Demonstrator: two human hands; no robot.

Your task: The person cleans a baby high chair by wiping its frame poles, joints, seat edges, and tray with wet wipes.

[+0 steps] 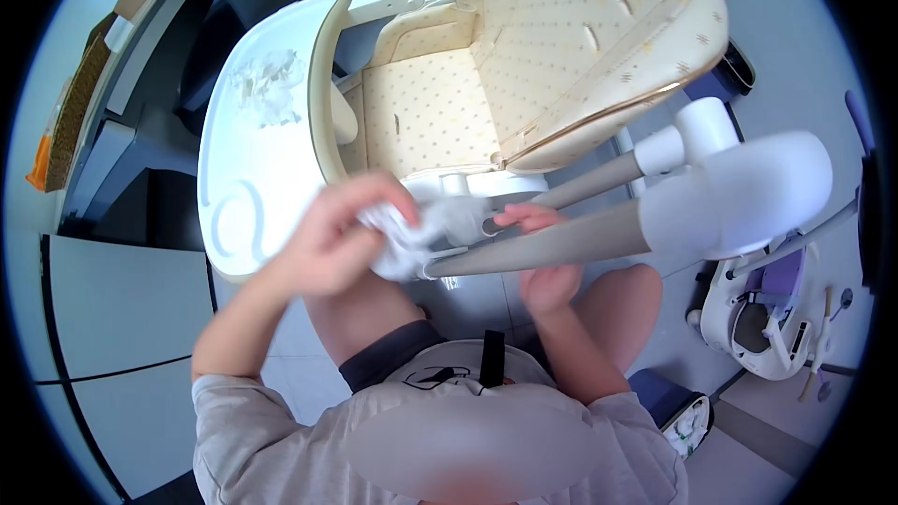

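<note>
A high chair with a cream, dotted seat (430, 112) stands in front of me, its white tray (271, 154) on the left. Bunched in my left hand (341, 229) is a white wipe (402, 243), pressed near the lower end of a grey leg tube (561, 248). Farther along the same tube, my right hand (550, 285) reaches round from beneath, fingers showing on the far side. The tube hides its middle part. A white, rounded end piece (739, 196) caps the leg on the right. Crumpled white wipes (268, 89) lie on the tray.
Another grey leg tube (594, 180) runs behind the nearer one. On the floor at right are a white and purple children's ride-on (762, 309) and a dark bin (687, 421) with white contents. Pale cabinet fronts (126, 309) line the left side.
</note>
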